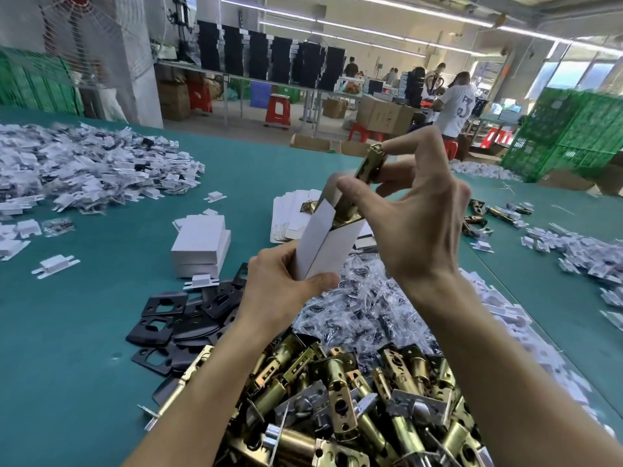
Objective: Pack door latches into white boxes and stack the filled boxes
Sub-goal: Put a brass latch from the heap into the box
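Above the teal table [84, 348], the left hand [286, 284] grips the lower end of a tilted white box [323, 247], fingers curled round it. The right hand [414, 224] pinches a brass latch [369, 165] near its top; the latch sits partway inside the box mouth. Latch pile [354, 399] nearest, box stack [202, 247] to the left. Only legible mark: a large "3" on a distant white shirt [458, 106]. Room: strip lights [556, 38], red stools [278, 109], green crates [566, 129].
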Demonstrator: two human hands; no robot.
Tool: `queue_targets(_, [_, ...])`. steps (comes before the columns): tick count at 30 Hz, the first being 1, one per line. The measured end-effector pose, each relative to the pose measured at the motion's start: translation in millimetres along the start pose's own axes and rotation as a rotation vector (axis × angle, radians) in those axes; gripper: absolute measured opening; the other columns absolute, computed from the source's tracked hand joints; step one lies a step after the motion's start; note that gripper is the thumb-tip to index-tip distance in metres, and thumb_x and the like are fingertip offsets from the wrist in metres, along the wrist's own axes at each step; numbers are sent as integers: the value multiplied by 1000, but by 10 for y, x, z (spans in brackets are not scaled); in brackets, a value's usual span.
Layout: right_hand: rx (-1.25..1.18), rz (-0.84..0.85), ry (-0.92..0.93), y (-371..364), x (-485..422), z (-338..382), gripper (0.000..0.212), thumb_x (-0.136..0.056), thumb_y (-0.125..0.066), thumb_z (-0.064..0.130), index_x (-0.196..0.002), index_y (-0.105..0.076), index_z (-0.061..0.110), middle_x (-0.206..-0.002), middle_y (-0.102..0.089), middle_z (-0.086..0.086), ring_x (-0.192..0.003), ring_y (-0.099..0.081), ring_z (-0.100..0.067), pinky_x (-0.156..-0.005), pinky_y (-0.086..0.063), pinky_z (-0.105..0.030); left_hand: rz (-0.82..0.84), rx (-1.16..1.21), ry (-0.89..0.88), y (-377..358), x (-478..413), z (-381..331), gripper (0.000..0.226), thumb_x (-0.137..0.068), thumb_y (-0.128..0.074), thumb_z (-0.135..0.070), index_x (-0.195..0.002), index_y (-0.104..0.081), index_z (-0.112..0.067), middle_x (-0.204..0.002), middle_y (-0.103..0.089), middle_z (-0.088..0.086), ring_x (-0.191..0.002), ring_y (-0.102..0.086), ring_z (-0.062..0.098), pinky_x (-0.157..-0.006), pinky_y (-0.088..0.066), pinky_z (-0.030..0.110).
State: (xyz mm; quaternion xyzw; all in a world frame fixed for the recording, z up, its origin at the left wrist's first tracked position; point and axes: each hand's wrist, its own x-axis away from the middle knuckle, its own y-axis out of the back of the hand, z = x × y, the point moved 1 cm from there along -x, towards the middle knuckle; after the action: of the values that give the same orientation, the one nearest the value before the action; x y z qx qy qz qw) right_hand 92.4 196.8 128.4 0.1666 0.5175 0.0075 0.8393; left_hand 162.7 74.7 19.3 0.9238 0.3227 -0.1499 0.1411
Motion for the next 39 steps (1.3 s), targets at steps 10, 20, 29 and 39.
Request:
queue_targets(10, [103,271,-18,-60,118,-97,36,-97,-57,47,-80,-75,21,-82,-65,8,-84,-52,-16,-65,-34,-27,-65,117,82,0,-24,-1,27,-66,-92,-22,-83,-73,-29,-74,-73,-13,-65,-66,9,-54,-52,18])
queue_targets(20, [358,396,-534,540,316,-1328,26,-96,-51,7,-112,-70,13,-106,-72,-9,-89,-63,-21,-86,-50,-35,-98,619,195,101,-55,-51,52,-53,-85,-14,-103,-70,-9,-98,-77,5,-95,-74,21,-72,-60,29])
queue_targets(29, [762,757,-801,919,677,-1841,33,-85,-65,23,-118,-65,19,-107,-68,-13,-108,-59,-36,-88,-51,-40,-20,551,232,-15,-13,-54,35,-63,-79,-20,-97,-72,-18,-94,-78,1,-89,-73,16,-75,-62,34])
queue_targets(39, [674,666,-760,879,739,-1856,43,-80,-69,14,-122,-63,17,-105,-66,-6,-103,-59,-34,-87,-51,-40,-73,421,122,-37,-4,-14,23,-52,-86,-25,-74,-81,-32,-81,-78,-6,-73,-72,5,-63,-54,15])
